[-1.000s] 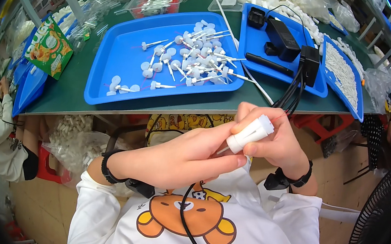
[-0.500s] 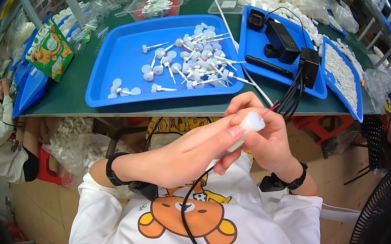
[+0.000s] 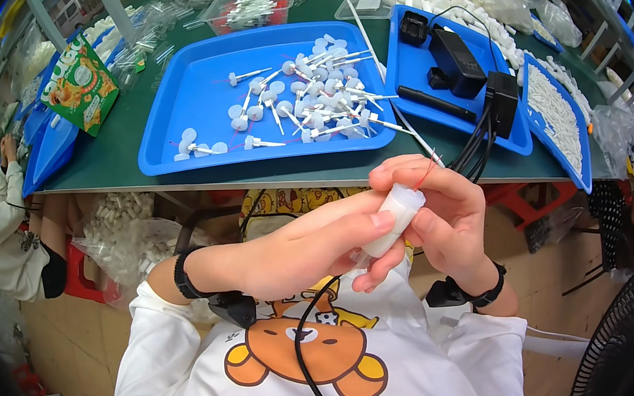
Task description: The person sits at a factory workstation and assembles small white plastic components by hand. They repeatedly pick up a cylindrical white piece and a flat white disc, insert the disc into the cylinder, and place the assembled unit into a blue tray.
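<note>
White tube (image 3: pixel 391 229), smooth, plastic-looking, rounder and paler at the rim; held above my lap, just off the near edge of the green table (image 3: pixel 117 155). Thin red thread (image 3: pixel 424 176) rises from its top, slightly bent. Lower end mostly hidden by fingers.

My left hand (image 3: pixel 315 248) has the tube: grip closed around the body, thumb laid along the near side, fingertips curled beneath. Forearm comes in across my front, wrist fairly straight. My right hand (image 3: pixel 454 216) arches over the top end, fingers bent and loosely curled round the thread, thumb tip right by the rim. Whether that grip pinches the thread or touches the tube, cannot tell. Tube tilts, top toward the right hand. Black straps on both wrists.

Beyond, on the table: shallow blue tray (image 3: pixel 197 92), rounded corners, glossy; in it a loose heap of small parts (image 3: pixel 332 95), slim white stems with cloudy round discs.
</note>
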A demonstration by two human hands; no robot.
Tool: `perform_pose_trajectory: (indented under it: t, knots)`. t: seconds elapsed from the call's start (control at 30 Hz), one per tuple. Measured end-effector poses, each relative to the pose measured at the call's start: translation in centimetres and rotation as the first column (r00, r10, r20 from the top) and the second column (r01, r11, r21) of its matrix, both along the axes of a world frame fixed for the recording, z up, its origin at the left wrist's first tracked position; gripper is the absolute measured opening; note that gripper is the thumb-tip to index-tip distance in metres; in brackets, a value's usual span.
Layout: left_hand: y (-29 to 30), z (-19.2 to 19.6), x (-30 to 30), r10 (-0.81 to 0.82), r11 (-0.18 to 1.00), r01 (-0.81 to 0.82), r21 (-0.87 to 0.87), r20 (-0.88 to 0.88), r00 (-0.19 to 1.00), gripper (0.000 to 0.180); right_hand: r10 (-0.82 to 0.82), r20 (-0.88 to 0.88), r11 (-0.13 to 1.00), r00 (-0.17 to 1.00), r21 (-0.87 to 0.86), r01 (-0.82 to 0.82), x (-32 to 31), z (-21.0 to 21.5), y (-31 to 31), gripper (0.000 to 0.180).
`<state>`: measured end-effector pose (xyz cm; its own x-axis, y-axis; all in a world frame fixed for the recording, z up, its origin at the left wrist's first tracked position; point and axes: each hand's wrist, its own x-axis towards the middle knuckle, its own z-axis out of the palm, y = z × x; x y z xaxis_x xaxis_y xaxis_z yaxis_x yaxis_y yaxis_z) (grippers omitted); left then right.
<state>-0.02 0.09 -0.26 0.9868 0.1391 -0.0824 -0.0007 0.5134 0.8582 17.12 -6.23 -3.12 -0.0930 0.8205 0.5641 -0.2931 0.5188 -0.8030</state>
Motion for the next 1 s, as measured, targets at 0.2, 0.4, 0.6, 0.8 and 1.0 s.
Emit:
perform_pose_trajectory:
  t: [0.2,0.4,0.6,0.8,1.0]
  knots:
    - [0.1,-0.4,-0.1,0.022,0.993,-0.022,0.115,0.007,1.000,0.034,-0.120,0.142,0.991,0.983,0.079,0.109,0.1,0.1,-0.2,0.031]
    - [0.3,-0.7,0.0,0.046,0.986,-0.053,0.157,0.051,0.998,0.029,-0.252,0.208,0.965,0.945,0.125,0.230,-0.5,-0.2,-0.3,0.030]
    - [0.6,-0.9,0.1,0.107,0.979,-0.109,0.173,0.019,0.994,0.027,-0.293,0.167,0.956,0.941,0.023,0.294,-1.4,-0.4,-0.6,0.031]
    - [0.6,-0.7,0.2,0.156,0.964,-0.149,0.218,-0.016,0.988,0.028,-0.309,0.186,0.951,0.933,0.084,0.298,-1.4,-0.6,-0.2,0.027]
    - [0.8,-1.1,-0.1,0.178,0.932,-0.160,0.326,-0.028,0.984,0.031,-0.283,0.158,0.959,0.946,0.027,0.283,-1.7,-0.8,-0.2,0.021]
